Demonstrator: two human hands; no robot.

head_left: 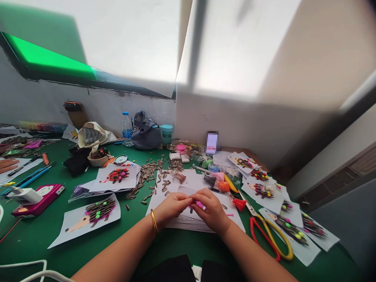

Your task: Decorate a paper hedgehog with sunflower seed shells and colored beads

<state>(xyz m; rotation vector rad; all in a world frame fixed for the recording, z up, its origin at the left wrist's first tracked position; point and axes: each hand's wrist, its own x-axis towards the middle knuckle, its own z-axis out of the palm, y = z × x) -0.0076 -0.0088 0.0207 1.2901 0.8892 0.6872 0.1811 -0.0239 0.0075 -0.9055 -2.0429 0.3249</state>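
Observation:
Over a stack of white paper [155, 203], my left hand [173, 204] and my right hand [210, 209] meet at the fingertips. Both are closed in a pinch; whatever is between the fingers is hidden or too small to name. A bright pink piece [199, 204] shows just behind and below my right fingers, partly covered by them. Striped sunflower seeds [149, 172] lie loose beyond my left hand, some on the paper. To the left rests a finished-looking hedgehog picture [96, 215] with seed spines and small green and pink balls.
Scissors [272, 235] with red and yellow handles lie right of the paper, beside several hedgehog pictures [261, 192]. Bags of coloured clay [217, 176] and a phone [212, 143] are behind. Leftward are a magenta power strip [38, 199], a bottle [127, 129] and another person's hand [8, 165].

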